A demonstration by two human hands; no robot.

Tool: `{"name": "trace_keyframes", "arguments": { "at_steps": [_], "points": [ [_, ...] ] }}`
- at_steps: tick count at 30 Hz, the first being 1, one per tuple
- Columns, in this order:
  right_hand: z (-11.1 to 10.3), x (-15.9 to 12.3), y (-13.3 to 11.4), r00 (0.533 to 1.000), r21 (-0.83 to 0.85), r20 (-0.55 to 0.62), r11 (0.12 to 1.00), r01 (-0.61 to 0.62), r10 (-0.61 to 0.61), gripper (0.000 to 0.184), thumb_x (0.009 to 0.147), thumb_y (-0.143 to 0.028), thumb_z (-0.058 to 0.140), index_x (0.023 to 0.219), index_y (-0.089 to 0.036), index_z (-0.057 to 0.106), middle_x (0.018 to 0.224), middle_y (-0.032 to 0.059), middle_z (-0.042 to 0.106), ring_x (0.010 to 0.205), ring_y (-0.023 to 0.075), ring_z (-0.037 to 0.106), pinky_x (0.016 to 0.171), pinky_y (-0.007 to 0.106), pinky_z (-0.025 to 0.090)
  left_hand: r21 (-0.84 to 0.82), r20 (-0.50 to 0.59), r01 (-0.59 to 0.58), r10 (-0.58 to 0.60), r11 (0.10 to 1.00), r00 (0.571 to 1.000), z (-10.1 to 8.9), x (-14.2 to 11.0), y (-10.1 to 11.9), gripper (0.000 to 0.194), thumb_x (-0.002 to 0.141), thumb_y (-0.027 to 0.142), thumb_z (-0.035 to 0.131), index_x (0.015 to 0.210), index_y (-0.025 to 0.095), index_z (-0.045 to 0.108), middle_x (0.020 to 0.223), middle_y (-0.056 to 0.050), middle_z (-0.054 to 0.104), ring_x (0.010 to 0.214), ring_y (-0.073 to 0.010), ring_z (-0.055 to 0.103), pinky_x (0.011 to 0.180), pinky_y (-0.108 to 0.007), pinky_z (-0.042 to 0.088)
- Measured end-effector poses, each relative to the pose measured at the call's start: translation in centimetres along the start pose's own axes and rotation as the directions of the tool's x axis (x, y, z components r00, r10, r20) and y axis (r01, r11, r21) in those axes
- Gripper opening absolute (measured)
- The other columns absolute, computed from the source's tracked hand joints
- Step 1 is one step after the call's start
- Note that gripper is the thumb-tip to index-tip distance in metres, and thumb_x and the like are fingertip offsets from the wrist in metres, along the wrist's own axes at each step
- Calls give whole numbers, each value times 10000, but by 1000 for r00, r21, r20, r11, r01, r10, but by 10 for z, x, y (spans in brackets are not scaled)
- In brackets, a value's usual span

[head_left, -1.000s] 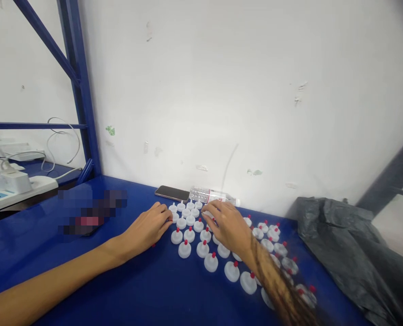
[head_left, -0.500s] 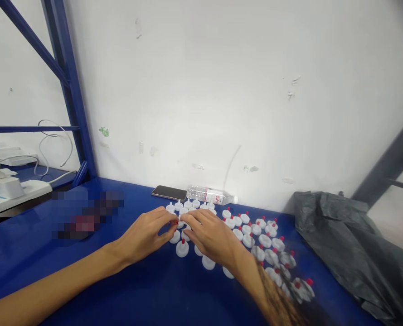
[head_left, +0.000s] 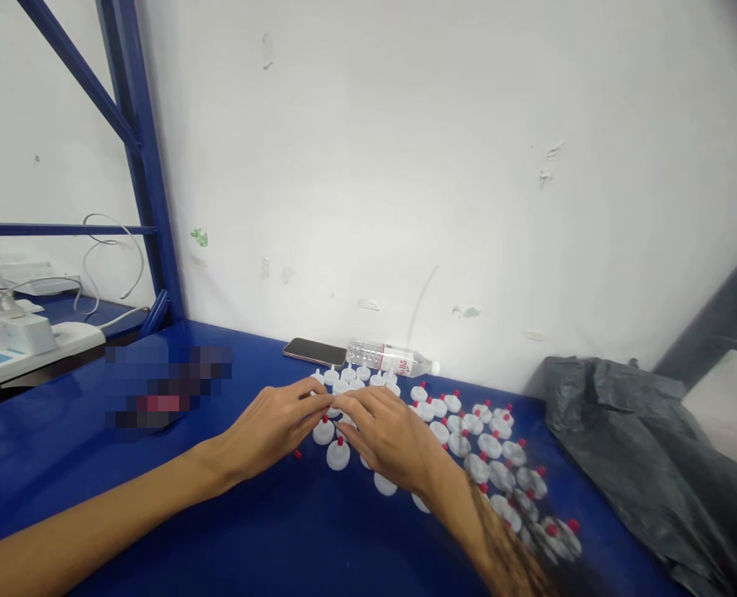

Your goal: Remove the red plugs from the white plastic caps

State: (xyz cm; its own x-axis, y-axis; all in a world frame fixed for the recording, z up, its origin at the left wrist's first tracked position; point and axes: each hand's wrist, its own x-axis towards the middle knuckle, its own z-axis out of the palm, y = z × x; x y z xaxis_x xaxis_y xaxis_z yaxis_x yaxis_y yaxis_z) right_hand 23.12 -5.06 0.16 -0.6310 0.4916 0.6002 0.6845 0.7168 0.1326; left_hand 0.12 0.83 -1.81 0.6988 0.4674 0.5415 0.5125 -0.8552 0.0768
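Several small white caps with red tips (head_left: pixel 486 444) stand in rows on the blue table (head_left: pixel 269 539). My left hand (head_left: pixel 274 427) and my right hand (head_left: pixel 386 435) meet fingertip to fingertip over the left end of the rows. Both hands have their fingers pinched together around a small cap (head_left: pixel 336 406), mostly hidden by the fingers. A loose red tip (head_left: pixel 297 454) lies on the table just below my left hand. One capped piece (head_left: pixel 338 454) stands right under the hands.
A phone (head_left: pixel 315 352) and a lying water bottle (head_left: pixel 393 361) rest against the white wall. A grey plastic bag (head_left: pixel 647 464) fills the right side. A power strip with a charger (head_left: pixel 26 340) sits on the left shelf behind the blue frame post (head_left: pixel 144 166).
My right hand has moved left from the far rows to meet my left hand; both now pinch together over the left end of the caps.
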Motion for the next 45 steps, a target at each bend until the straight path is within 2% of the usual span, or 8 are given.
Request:
{"name": "trace_keyframes", "arguments": {
  "at_steps": [5, 13, 17, 21, 31, 38, 42, 45],
  "points": [
    [1, -1, 0, 1000, -9, -15, 1000, 7, -7, 247, 1031, -229, 509, 1272, -182, 528, 1137, 92, 715, 1026, 226, 657, 901, 380, 545, 7, 85, -13, 12, 1000, 996, 0, -1, -4, 285, 1048, 206, 400, 1124, 260, 669, 1039, -14, 675, 739, -102, 629, 612, -216, 406],
    [3, 0, -2, 995, -3, -87, 999, 39, -39, 213, 1026, -176, 502, 1235, -193, 540, 1163, 93, 718, 1054, 209, 667, 919, 364, 552, -104, -10, 13, -14, 994, 1000, -1, 1, 0, 297, 1084, 340, 398, 1163, 245, 668, 998, -18, 705, 853, -140, 677, 720, -229, 486],
    [4, 1, -4, 990, -43, -128, 998, 50, -55, 173, 1040, -180, 474, 1191, -199, 556, 1143, 87, 727, 1054, 203, 678, 915, 350, 559, -77, 35, 24, -21, 997, 999, 0, 0, -2, 329, 1089, 329, 367, 1089, 224, 678, 965, -19, 709, 819, -143, 671, 681, -235, 464],
    [5, 2, -9, 986, -69, -152, 996, 60, -70, 201, 1016, -87, 419, 1063, -188, 586, 1077, 89, 725, 996, 198, 678, 876, 335, 565, -115, 52, -18, 24, 993, 998, 3, -1, -4, 368, 1088, 288, 326, 998, 200, 672, 865, -17, 659, 744, -134, 628, 647, -246, 434],
    [-4, 5, -17, 997, -92, -49, 994, 57, -61, 245, 998, -63, 424, 934, -220, 600, 1078, 92, 706, 1079, 202, 661, 943, 364, 566, -235, -36, -45, 38, 971, 999, 1, -2, 2, 290, 1059, 238, 403, 981, 204, 681, 807, -5, 618, 693, -124, 572, 645, -238, 422],
    [-1, 5, -15, 990, -154, -95, 984, 90, -105, 177, 996, -91, 484, 1014, -199, 623, 1135, 108, 707, 1074, 200, 657, 960, 337, 549, -293, 7, 29, -28, 956, 1000, 3, -1, 2, 322, 1061, 270, 392, 931, 205, 680, 778, 5, 613, 682, -132, 556, 656, -247, 412],
    [-3, 5, -10, 999, -138, 3, 990, 39, -39, 408, 873, 3, 531, 1217, -211, 580, 1212, 101, 670, 1088, 239, 624, 948, 381, 547, -282, 56, 102, -90, 954, 994, -7, 8, 5, 277, 1049, 335, 439, 1025, 217, 689, 887, -5, 674, 796, -152, 605, 743, -258, 449],
    [-6, 3, -1, 991, -143, 120, 989, -38, 55, 563, 746, 62, 524, 1229, -221, 581, 1230, 102, 643, 1070, 273, 603, 919, 420, 544, -193, 116, 171, -150, 966, 982, -25, 15, 6, 219, 1001, 345, 537, 967, 197, 695, 864, -8, 686, 827, -175, 602, 769, -278, 447]
  ]
}}
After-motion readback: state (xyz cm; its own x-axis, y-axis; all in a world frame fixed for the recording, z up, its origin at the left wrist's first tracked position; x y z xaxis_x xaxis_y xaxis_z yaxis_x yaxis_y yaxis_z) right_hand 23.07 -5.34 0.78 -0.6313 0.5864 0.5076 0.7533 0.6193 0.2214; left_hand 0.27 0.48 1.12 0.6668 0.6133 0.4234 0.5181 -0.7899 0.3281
